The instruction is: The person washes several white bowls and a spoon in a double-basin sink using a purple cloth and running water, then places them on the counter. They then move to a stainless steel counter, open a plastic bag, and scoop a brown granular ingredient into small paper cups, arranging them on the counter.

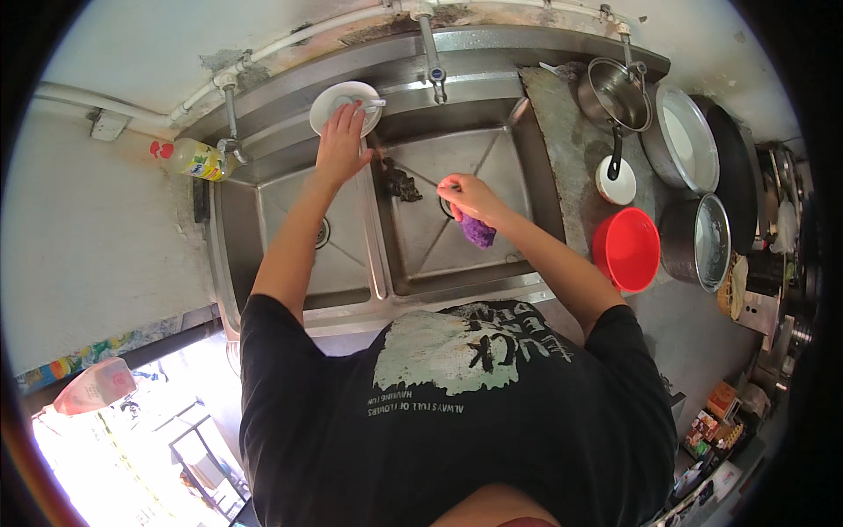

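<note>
My left hand (341, 148) reaches over a white bowl (323, 105) on the ledge behind the sink divider; its fingertips are at the bowl's inner side, beside a white spoon (374, 103). Whether they touch the spoon I cannot tell. Above the right basin of the steel double sink (431, 247), my right hand (469, 196) is closed on a purple cloth (477, 230), which hangs below the fingers and partly hides the drain. A dark, crumpled scrubber or rag (402, 183) lies in the same basin near the divider.
A dish soap bottle (201, 160) stands by the left tap. Right of the sink are a steel saucepan (616, 95), a small white bowl (616, 181), a red plastic bowl (629, 250) and metal pots (697, 240). A middle tap (436, 72) overhangs the right basin.
</note>
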